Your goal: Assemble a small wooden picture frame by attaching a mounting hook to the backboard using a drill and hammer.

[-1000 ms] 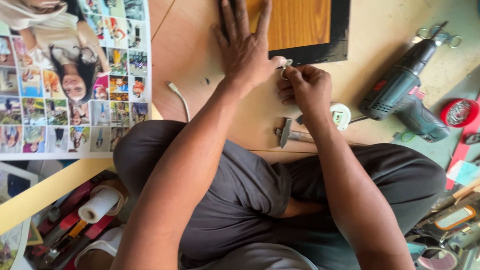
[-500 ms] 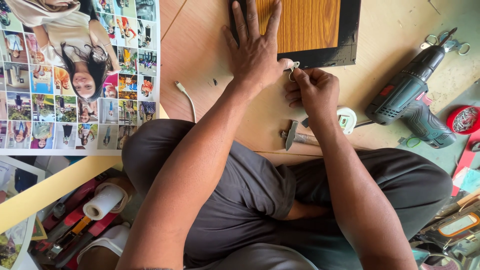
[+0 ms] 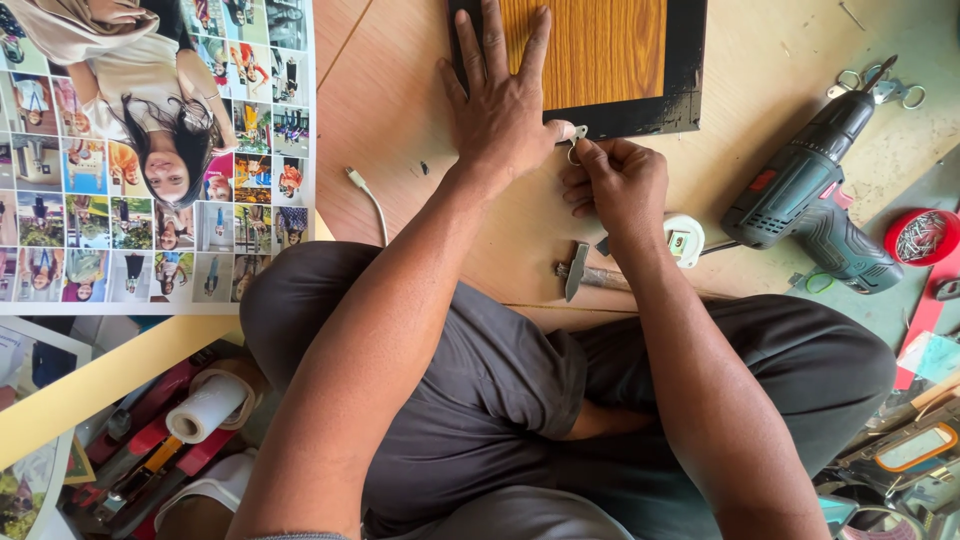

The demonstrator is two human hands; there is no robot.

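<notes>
My left hand (image 3: 505, 105) lies flat, fingers spread, on a picture frame (image 3: 640, 60) with a wood-grain back and a black border, pressing it onto a plywood board (image 3: 400, 120). My right hand (image 3: 620, 185) is at the frame's near edge, fingers pinched around a small metal hanger (image 3: 577, 140) held against the black border beside my left thumb. A hammer (image 3: 590, 272) lies on the board just below my right wrist. A small white tape measure (image 3: 685, 240) sits next to that wrist.
A dark green cordless drill (image 3: 815, 190) lies to the right, with scissors (image 3: 880, 85) beyond it and a red dish of screws (image 3: 922, 235). A large photo collage sheet (image 3: 150, 150) covers the left. A white cable (image 3: 368, 195), a tape roll (image 3: 208, 405) and tools lie near my knees.
The view has shifted slightly, so the hands and frame sit lower in the picture. My right hand still works the hanger at the frame's edge; my left hand stays flat on the frame.
</notes>
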